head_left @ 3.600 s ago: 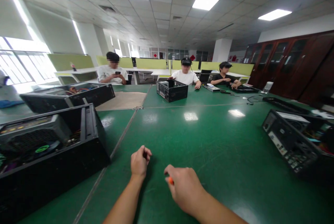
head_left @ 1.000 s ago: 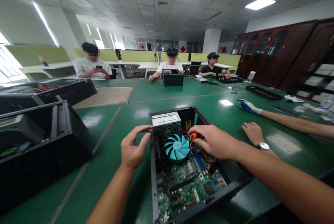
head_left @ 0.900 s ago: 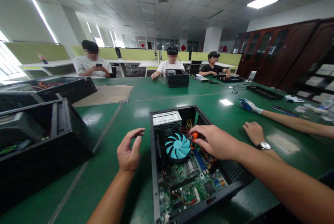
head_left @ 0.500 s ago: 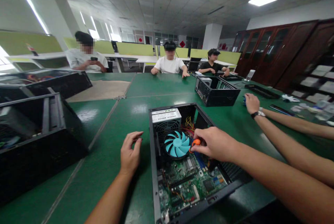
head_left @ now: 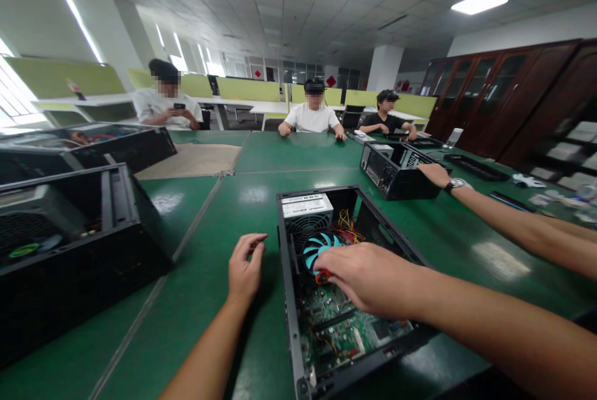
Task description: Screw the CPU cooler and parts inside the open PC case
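Head view: the right hand [head_left: 366, 275] pinches an orange tool [head_left: 321, 277] in the open computer case [head_left: 288, 300], at the near edge of the turquoise fan [head_left: 321, 245]. The fan lies forward-left of it, farther from the empty, loosely curled left hand [head_left: 245, 268]. The case's long axis points away from the person; the tool's is hidden.

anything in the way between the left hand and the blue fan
Yes: the left wall of the open case stands between the left hand and the blue fan. The right hand, gripping an orange-red item, also covers part of the fan.
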A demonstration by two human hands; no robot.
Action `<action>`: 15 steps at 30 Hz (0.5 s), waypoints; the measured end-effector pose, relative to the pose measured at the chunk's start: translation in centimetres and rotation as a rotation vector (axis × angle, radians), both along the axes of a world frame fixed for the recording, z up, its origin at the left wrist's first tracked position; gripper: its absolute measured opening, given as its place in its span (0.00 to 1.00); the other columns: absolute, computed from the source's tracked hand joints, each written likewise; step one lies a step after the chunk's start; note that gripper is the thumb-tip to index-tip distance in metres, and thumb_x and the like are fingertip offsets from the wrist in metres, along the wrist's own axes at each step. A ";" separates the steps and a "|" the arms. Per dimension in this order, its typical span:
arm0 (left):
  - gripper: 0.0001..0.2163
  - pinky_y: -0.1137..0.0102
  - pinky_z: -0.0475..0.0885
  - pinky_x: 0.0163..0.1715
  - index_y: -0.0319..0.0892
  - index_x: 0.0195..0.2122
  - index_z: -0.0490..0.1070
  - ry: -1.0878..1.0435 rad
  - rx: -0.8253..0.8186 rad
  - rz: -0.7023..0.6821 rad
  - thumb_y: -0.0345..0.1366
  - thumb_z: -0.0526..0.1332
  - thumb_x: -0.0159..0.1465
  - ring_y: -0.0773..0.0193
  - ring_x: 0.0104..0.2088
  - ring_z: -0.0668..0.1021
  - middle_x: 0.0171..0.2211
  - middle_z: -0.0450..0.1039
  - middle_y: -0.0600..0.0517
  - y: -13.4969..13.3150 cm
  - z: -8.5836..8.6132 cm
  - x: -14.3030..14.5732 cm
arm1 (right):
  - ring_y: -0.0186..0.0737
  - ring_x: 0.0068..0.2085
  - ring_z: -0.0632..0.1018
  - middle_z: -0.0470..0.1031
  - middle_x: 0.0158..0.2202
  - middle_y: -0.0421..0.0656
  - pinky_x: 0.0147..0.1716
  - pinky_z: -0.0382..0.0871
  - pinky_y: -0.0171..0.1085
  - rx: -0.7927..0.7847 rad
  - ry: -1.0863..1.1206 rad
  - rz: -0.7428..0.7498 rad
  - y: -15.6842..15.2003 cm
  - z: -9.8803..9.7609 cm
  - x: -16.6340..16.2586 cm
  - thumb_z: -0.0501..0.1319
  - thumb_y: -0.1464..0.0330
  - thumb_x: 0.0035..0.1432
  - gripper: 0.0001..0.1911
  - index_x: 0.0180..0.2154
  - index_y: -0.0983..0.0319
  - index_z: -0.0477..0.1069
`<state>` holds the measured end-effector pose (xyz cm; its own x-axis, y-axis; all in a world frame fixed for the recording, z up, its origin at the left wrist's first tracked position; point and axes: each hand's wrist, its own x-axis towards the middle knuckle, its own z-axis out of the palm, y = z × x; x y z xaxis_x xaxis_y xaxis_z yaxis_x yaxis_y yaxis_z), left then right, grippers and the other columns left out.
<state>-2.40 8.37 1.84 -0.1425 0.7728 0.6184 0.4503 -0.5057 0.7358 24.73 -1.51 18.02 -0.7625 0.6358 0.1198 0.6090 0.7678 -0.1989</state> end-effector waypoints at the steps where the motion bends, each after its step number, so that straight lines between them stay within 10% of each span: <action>1: 0.10 0.67 0.71 0.43 0.42 0.41 0.76 -0.002 -0.007 -0.004 0.40 0.58 0.67 0.59 0.42 0.76 0.40 0.73 0.50 0.0 -0.1 0.0 | 0.44 0.44 0.79 0.79 0.46 0.47 0.42 0.73 0.40 0.026 -0.020 0.015 0.1 -0.3 -0.3 0.57 0.76 0.65 0.13 0.50 0.65 0.70; 12: 0.11 0.65 0.71 0.43 0.43 0.40 0.76 -0.013 -0.054 -0.028 0.42 0.57 0.66 0.58 0.41 0.77 0.39 0.74 0.50 0.3 -0.3 -0.1 | 0.53 0.36 0.82 0.80 0.35 0.50 0.33 0.73 0.44 0.031 -0.189 -0.172 1.4 -2.5 -2.2 0.60 0.60 0.67 0.15 0.47 0.66 0.69; 15: 0.11 0.65 0.71 0.43 0.43 0.39 0.77 -0.008 -0.056 -0.032 0.42 0.57 0.66 0.57 0.41 0.76 0.38 0.74 0.50 0.3 -0.1 -0.2 | 0.49 0.43 0.80 0.78 0.43 0.51 0.40 0.73 0.44 -0.081 0.098 -0.107 0.1 -1.4 -1.7 0.56 0.68 0.69 0.13 0.53 0.63 0.65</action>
<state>-2.56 8.68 1.71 -0.1218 0.8107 0.5726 0.4286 -0.4774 0.7670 22.99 -1.39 16.61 -0.6769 0.7235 0.1354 0.6613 0.6785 -0.3197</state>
